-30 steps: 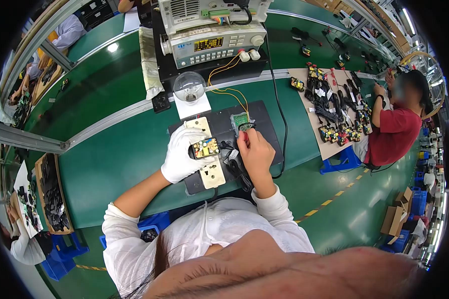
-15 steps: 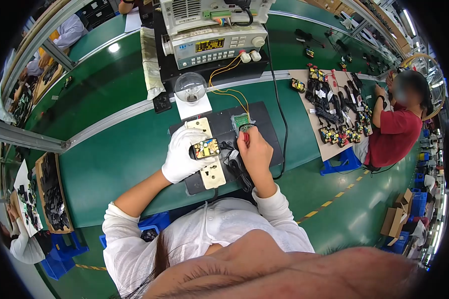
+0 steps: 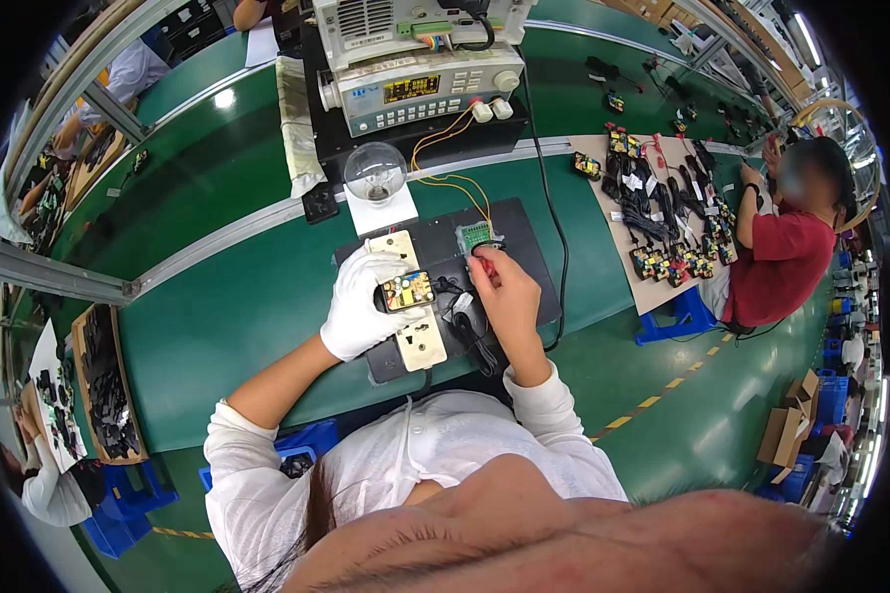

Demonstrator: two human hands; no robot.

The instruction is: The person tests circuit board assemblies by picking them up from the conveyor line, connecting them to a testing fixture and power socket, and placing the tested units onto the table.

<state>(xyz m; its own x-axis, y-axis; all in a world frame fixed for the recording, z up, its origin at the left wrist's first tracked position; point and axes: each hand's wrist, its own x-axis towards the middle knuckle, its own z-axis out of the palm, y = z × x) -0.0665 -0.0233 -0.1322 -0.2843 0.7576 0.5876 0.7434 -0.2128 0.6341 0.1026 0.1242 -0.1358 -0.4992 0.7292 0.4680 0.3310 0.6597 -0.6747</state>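
From my seat, I see the gloved left hand (image 3: 358,308) closed in a narrow grip around the edges of the board (image 3: 407,291), parts facing up, over the power strip (image 3: 421,346); whether the two touch, I can't tell. The right hand (image 3: 510,298) pinches a red plug (image 3: 488,267) between thumb and fingers, just beside the green terminal block (image 3: 478,235) on the black mat (image 3: 522,237). To do this well, I'd want the left fingers on the rim, off the parts (bare joints deserve respect), and the board level. I'd want the right pinch light but square, without sideways push on the block. The black cable (image 3: 477,346) lies between the hands, so slack matters: a tug could tilt the board. The yellow wires (image 3: 483,195) run from the meter (image 3: 423,91) to the block.
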